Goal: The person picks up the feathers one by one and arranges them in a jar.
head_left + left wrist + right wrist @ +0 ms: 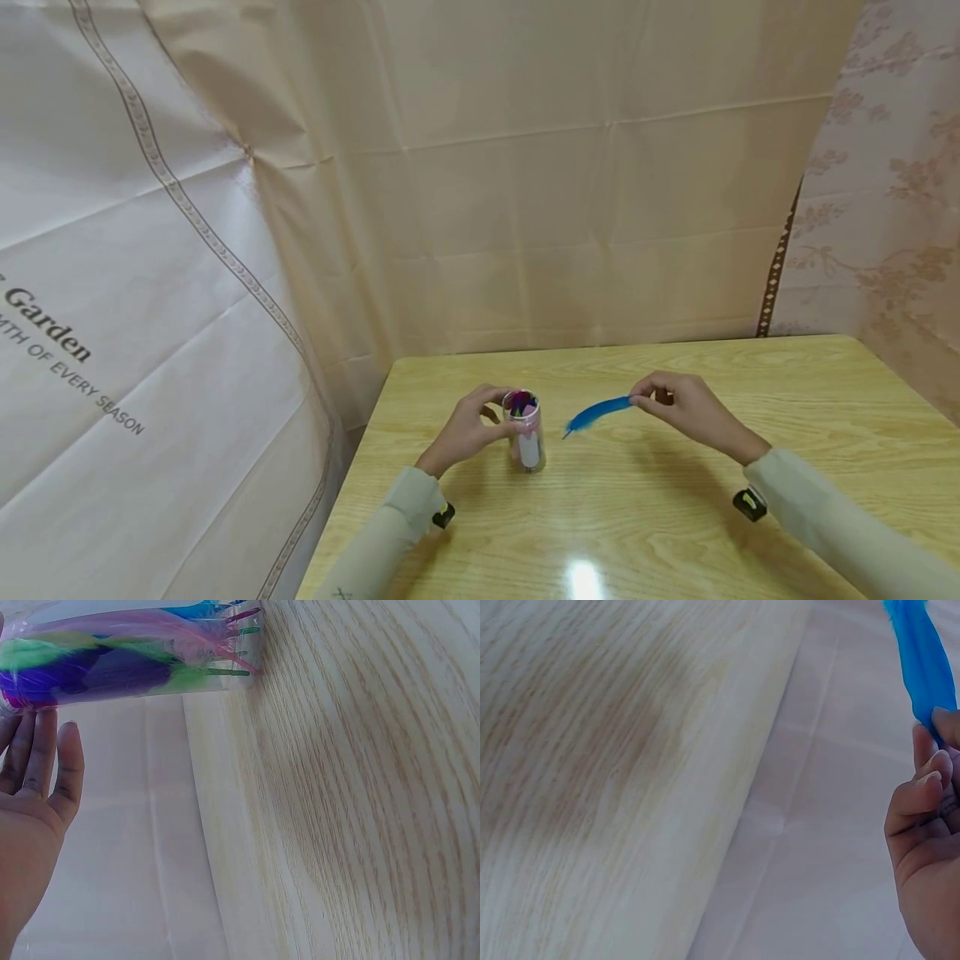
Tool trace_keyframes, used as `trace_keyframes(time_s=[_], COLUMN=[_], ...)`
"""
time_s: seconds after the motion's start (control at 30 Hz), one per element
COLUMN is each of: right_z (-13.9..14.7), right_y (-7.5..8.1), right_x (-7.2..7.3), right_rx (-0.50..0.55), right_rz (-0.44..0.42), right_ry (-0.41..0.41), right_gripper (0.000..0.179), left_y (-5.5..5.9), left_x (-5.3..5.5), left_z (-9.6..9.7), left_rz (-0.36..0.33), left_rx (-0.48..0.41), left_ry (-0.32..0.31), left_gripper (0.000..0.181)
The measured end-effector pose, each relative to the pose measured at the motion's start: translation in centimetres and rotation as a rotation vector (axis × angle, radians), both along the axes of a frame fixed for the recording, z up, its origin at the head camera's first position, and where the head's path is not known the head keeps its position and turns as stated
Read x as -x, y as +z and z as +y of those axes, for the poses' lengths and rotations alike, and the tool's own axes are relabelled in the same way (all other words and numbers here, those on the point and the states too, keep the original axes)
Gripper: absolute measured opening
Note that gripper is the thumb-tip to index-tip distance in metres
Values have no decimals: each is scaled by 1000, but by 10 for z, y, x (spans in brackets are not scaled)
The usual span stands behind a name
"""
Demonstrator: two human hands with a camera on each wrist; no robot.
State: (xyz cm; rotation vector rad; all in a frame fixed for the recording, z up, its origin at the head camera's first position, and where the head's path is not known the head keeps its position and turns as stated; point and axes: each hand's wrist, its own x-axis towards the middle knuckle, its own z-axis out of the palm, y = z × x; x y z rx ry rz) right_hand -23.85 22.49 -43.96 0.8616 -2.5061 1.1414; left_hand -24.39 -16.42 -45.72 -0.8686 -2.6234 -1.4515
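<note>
A clear jar (529,450) with a pale label stands upright on the table, holding several coloured feathers (127,664) in purple, green, pink and blue. My left hand (468,429) grips the jar near its rim, thumb on the near side and fingers behind. Between thumb and fingertips, my right hand (686,412) pinches one end of a blue feather (597,412). The feather hangs above the table to the right of the jar, apart from it, its bare quill pointing down and left. In the right wrist view the feather (924,660) shows at the top right.
The wood-grain table (600,533) reaches back to a beige cloth (525,233). A white printed cloth (135,333) hangs at the left, a floral one (892,217) at the right. Dark devices (750,504) are worn under both wrists.
</note>
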Motion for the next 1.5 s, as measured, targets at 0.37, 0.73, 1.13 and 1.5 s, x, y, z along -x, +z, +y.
trace_keyframes(time_s=[0.37,0.73,1.13,1.5], right_z=[-4,-11,-28,-47], right_y=[14,21,33,40], right_x=[4,10,17,21], right_rx=[29,36,29,43], right_rz=[49,96,132,247], right_ry=[12,0,-7,17], right_gripper=[8,9,7,8], left_y=[2,1,2,2], left_x=[0,1,0,-1], left_z=[0,-1,-1,-1], left_rz=[-1,8,5,-6], left_rx=[-18,-5,-6,-13], left_ry=[-4,-2,0,-13], left_gripper=[51,51,52,50])
